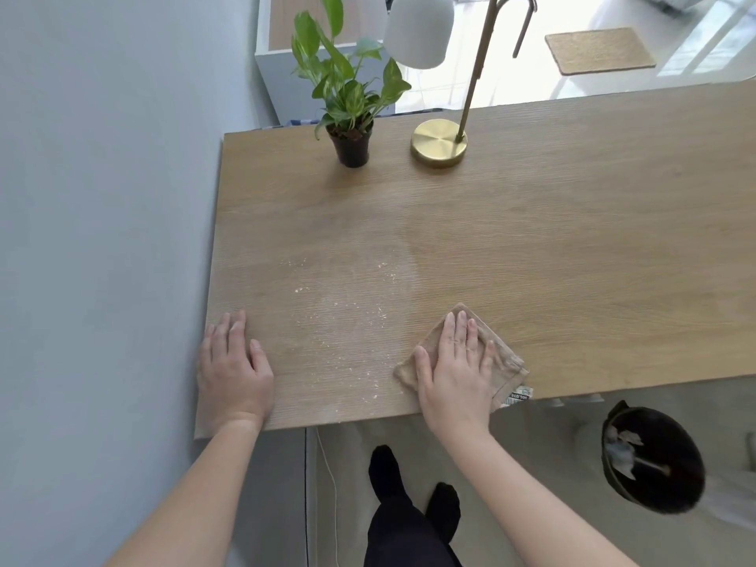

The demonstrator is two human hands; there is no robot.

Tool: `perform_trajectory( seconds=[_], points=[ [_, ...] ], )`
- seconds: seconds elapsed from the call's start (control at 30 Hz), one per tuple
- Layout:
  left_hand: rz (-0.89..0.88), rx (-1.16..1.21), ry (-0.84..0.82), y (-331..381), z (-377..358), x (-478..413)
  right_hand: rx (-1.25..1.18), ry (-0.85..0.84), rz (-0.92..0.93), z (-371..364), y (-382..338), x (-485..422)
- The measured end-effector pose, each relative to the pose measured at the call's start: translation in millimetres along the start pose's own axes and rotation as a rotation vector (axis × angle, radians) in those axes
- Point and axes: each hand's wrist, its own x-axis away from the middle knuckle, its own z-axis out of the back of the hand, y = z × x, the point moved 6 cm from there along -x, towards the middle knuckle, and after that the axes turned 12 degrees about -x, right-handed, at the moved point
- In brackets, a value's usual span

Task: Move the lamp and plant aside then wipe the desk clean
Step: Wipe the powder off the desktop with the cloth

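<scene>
Head view: cloth [507, 358] beneath flat right fingers [462, 333]

Light oak-grain desk [532, 247] speckled with pale crumbs [343, 304]; beige cloth [501, 349]; green plant [343, 79] in a black pot [352, 151]; white-shaded brass lamp [438, 143]; black bin [652, 460].

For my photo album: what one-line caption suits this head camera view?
Right hand presses a tan cloth on the wooden desk beside crumbs; left hand rests flat, plant and lamp behind.
</scene>
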Motion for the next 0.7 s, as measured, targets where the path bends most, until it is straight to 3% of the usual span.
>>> perform_trajectory(
  seconds=[0.27,0.37,0.47,0.57,0.7],
  points=[
    [0.011,-0.004,-0.011,0,1,0,0.069,-0.016,-0.026,38,41,-57],
    [0.007,-0.007,-0.006,-1,0,-1,0.021,-0.055,-0.05,38,19,-97],
    [0.013,-0.004,-0.009,-2,0,0,0.06,-0.129,0.137,16,-28,-89],
    [0.013,-0.002,-0.003,-1,1,1,0.143,-0.233,0.378,9,-28,-45],
    [0.013,0.004,-0.008,-1,0,0,0.193,-0.256,0.403,39,21,-54]
  ],
)
